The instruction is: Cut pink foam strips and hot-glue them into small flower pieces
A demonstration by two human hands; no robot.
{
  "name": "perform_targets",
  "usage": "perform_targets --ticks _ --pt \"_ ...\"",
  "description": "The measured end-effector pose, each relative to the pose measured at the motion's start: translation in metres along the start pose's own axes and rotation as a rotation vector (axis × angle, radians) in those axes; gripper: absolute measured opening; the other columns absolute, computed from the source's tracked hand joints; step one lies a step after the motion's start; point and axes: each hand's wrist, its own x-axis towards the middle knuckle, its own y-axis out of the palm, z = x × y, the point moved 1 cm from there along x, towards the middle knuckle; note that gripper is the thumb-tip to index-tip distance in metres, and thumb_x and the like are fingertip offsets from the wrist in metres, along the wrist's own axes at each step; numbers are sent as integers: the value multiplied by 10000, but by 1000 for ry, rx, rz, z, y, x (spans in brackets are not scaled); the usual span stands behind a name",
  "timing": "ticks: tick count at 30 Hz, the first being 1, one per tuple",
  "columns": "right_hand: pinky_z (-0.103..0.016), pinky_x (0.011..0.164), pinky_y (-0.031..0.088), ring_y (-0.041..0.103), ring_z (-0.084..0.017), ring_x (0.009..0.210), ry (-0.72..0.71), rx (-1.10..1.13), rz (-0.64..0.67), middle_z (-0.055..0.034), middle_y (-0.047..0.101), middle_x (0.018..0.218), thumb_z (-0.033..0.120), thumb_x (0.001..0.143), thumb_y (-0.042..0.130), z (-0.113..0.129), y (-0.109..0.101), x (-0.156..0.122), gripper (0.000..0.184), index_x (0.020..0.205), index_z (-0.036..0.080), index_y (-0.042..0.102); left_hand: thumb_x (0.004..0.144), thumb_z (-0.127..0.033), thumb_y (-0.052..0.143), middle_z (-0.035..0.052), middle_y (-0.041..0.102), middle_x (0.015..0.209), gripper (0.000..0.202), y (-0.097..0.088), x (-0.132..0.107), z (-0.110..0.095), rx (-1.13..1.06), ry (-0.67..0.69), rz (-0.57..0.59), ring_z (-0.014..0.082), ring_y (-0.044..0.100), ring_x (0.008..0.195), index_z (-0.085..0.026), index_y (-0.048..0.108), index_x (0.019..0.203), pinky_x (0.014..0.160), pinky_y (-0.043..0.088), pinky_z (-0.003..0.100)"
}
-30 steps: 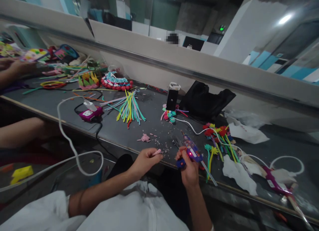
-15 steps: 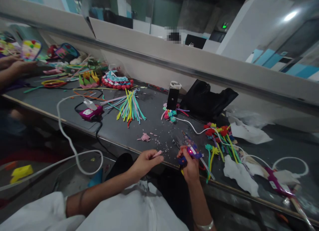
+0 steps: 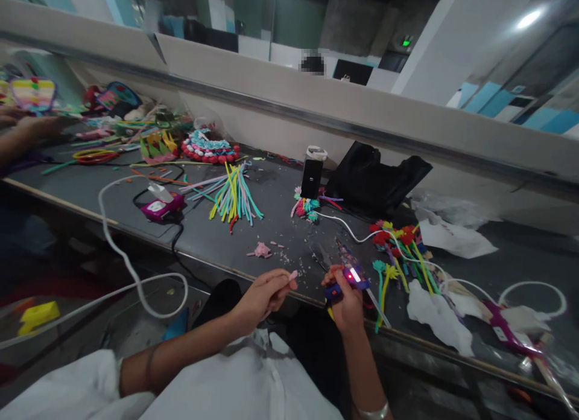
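Note:
My left hand (image 3: 265, 296) is closed, pinching a small pink piece (image 3: 293, 276) of fuzzy stem between thumb and fingers over the table's front edge. A purple hot glue gun (image 3: 350, 278) with a lit red light is gripped in my right hand (image 3: 347, 302). A clear glue stick (image 3: 377, 307) sticks out behind it. Just beyond my left hand lies a pink fuzzy clump (image 3: 262, 250), with short pink pieces (image 3: 277, 245) and pale scraps around it on the dark table (image 3: 217, 245).
A fan of coloured pipe cleaners (image 3: 235, 197) lies left of centre. Fuzzy flowers (image 3: 395, 239), crumpled white paper (image 3: 436, 317) and a black bag (image 3: 375, 181) are on the right. A phone (image 3: 311, 177) stands at the back; a white cable (image 3: 120, 245) hangs left. Another person's hand (image 3: 34, 133) is far left.
My left fingers have turned and closed more around the pink piece, its tip now pointing up. My right hand keeps the glue gun almost in place. The other person's hands shifted left.

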Motion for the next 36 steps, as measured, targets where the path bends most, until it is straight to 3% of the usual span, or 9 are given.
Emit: perform_targets --ticks 6,14,20,26,32,36 --pt "-252 662 482 554 -105 665 7 -10 -10 32 580 715 355 742 746 2 1 -2 227 882 197 664 826 -412 635 -88 296 528 273 -1 2 4 -46 23 18 30 186 421 -141 615 802 425 82 226" --pt "-256 686 479 560 -106 675 3 -36 -14 31 588 713 358 749 743 1 1 -2 229 894 202 657 753 -445 711 -81 314 493 323 0 0 1 86 72 -82 45 234 452 -130 681 817 445 125 231" --pt "-279 690 484 566 -121 671 -25 -88 -12 16 603 729 402 728 753 -2 -1 -4 280 900 197 672 699 -439 752 -87 325 466 328 -2 -4 1 77 11 -100 43 211 438 -131 664 771 434 102 229" --pt "-298 732 484 595 -142 712 -46 -222 -33 -2 643 785 437 736 742 -6 -5 -6 287 903 208 699 738 -500 697 -104 273 463 356 -10 -8 2 118 -20 -108 41 165 414 -154 640 801 416 85 218" --pt "-303 759 486 620 -149 759 -39 -236 -42 -15 674 897 420 725 762 -9 -6 -6 273 896 212 716 736 -494 705 -86 328 507 358 -18 -14 -1 263 84 -207 44 233 453 -147 653 805 422 139 206" --pt "-293 759 494 619 -134 750 -33 -168 -42 -4 673 875 396 718 777 -10 -6 -5 255 884 211 721 773 -486 672 -83 330 517 341 -27 -18 2 233 138 -208 47 241 455 -150 648 831 424 144 207"
